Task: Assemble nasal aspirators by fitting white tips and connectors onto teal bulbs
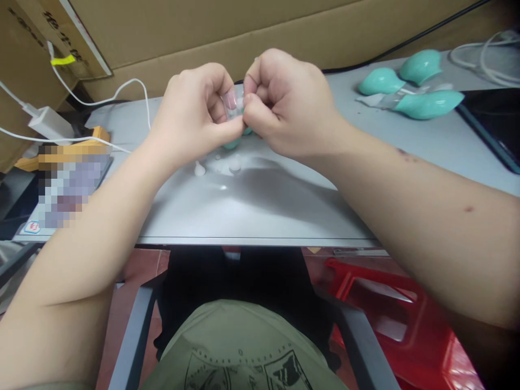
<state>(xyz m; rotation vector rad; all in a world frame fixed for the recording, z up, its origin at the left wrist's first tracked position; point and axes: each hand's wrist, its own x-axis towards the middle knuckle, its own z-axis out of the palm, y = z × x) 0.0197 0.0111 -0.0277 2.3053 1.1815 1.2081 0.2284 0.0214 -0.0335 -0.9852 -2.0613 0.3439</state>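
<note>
Clear plastic sits in left hand and right hand, fingers pinched closed.

Left hand and right hand close together, fingers curled inward (both forearms bare).

An olive shirt printed in black is worn with seemingly black trousers.

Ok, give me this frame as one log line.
left hand: holding clear piece | right hand: pinching its edge | table: three teal pieces at right
</note>
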